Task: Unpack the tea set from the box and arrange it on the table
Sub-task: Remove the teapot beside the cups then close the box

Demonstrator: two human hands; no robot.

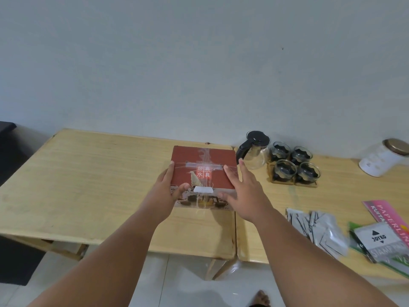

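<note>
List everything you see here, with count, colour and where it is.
box: one, red-brown, taped, left table's right end
teapot: one, clear with black lid, right of box
cups: four, clear and black, on wooden tray beside teapot
jar: one, white, gold lid, far right
sachets: pile, grey, right table's near edge
stamp pad pack: one, grey, right of sachets
booklet: one, pink, behind pack
tables: two, light wood, side by side
left hand: one, on box's left side
right hand: one, at box's right side

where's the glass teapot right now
In the head view the glass teapot stands on the right-hand table by the wall, just right of the red box, with the four glass cups on their wooden tray immediately to its right.
</note>
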